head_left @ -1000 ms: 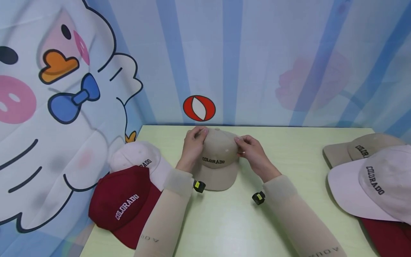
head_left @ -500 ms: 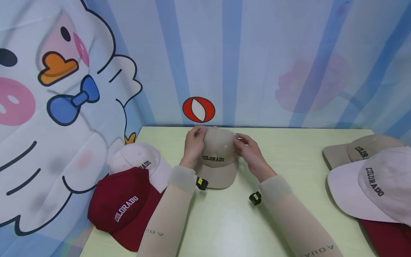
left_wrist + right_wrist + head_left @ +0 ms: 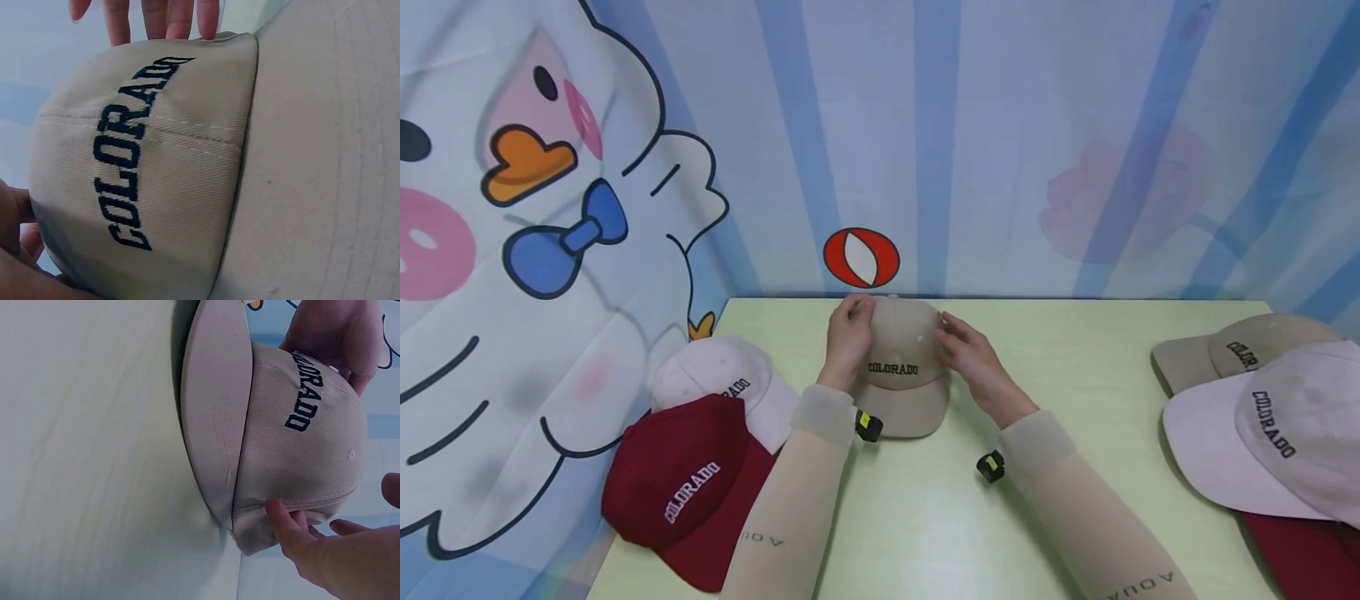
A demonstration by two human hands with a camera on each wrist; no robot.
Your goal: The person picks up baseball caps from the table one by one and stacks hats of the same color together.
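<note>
A beige baseball cap point(image 3: 902, 342) with dark COLORADO lettering sits on the back of the table, its brim toward me. My left hand point(image 3: 848, 340) holds the crown's left side, fingers bent at its upper edge; in the left wrist view, the thumb and fingers point(image 3: 24, 244) are at the lower left of the crown. On the other side is my right hand point(image 3: 973, 362), its fingers loosely extended. In the right wrist view the right fingertips point(image 3: 278, 512) touch the cap's side near the seam, while the thumb point(image 3: 392, 487) stands away from the fabric.
On the left of the table point(image 3: 910, 517), a dark red cap point(image 3: 662, 475) overlaps a white cap point(image 3: 715, 367). At the right edge a white cap point(image 3: 1300, 433) lies between another beige cap point(image 3: 1202, 354) and a dark red one point(image 3: 1292, 550). A printed cloth point(image 3: 1000, 150) hangs behind.
The beige cap has shifted slightly left in the head view. My right hand has loosened from pinching its side, the fingers now straighter. The other caps stay put.
</note>
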